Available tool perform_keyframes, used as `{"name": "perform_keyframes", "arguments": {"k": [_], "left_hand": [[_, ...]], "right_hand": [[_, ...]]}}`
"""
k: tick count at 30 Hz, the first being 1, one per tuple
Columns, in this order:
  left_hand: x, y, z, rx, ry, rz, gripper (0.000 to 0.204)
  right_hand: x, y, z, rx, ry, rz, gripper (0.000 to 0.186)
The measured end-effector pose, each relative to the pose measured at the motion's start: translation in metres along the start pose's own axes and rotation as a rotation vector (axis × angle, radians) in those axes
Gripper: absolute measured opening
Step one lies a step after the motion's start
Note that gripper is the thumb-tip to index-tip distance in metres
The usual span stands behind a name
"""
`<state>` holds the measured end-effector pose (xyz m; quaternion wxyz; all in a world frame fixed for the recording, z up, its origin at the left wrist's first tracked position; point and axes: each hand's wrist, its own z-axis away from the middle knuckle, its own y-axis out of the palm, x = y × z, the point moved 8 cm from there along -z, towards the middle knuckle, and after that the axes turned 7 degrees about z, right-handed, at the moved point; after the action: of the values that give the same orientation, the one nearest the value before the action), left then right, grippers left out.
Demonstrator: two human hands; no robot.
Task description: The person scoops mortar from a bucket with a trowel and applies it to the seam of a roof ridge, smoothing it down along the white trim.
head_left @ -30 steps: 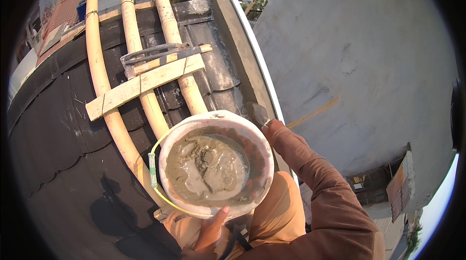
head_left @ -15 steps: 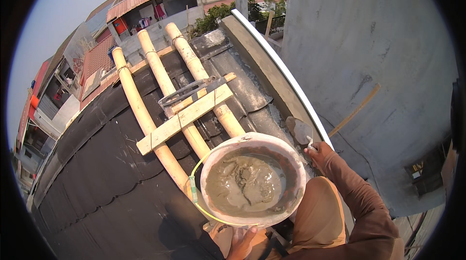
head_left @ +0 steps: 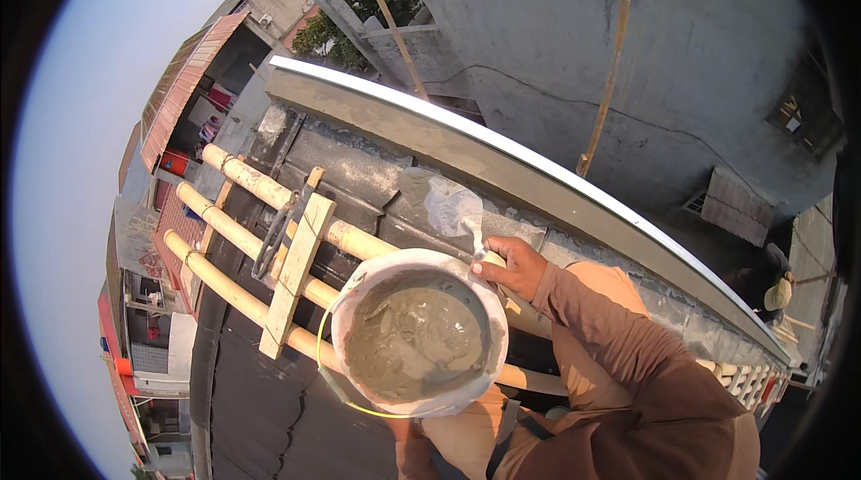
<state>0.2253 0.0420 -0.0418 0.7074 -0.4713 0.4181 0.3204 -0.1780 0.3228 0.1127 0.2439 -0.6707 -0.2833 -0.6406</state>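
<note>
My right hand [head_left: 513, 267] is closed round the handle of a trowel [head_left: 451, 207]. The blade, smeared with grey mortar, is over the dark roof tiles beside the concrete edge. In front of me a round bucket [head_left: 343, 337] of wet grey mortar [head_left: 417, 337] is tilted toward me. Its yellow wire handle [head_left: 372, 412] hangs down on the near left side. My left hand [head_left: 405, 431] is under the near side of the bucket, holding it; its fingers are mostly hidden behind the bucket.
Bamboo poles [head_left: 220, 278] lie along the tiled roof, tied to a wooden crosspiece [head_left: 298, 274]. Black roofing [head_left: 332, 440] slopes away on the left. A concrete parapet with a white edge [head_left: 502, 144] runs along the right, with a drop and a grey wall [head_left: 556, 41] beyond.
My view has swung to the right, so the roof appears turned. The trowel has moved from the bucket's right to just beyond its far rim. Both hands keep their hold.
</note>
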Motion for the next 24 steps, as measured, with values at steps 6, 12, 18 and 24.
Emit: {"name": "perform_keyframes", "arguments": {"k": [6,12,18,24], "left_hand": [[-0.02,0.046,-0.036,0.02,0.042,-0.329,0.062],[-0.05,0.025,-0.024,-0.009,0.095,-0.432,0.063],[-0.063,0.023,-0.007,-0.026,0.166,-0.525,0.063],[-0.081,0.076,0.013,0.019,0.294,-0.603,0.063]], "right_hand": [[-0.008,-0.008,0.011,-0.002,0.109,-0.022,0.028],[-0.004,-0.008,0.011,-0.026,0.096,0.01,0.04],[-0.013,-0.004,0.013,0.013,0.2,0.038,0.051],[-0.005,-0.003,0.012,-0.006,0.139,0.067,0.045]]}}
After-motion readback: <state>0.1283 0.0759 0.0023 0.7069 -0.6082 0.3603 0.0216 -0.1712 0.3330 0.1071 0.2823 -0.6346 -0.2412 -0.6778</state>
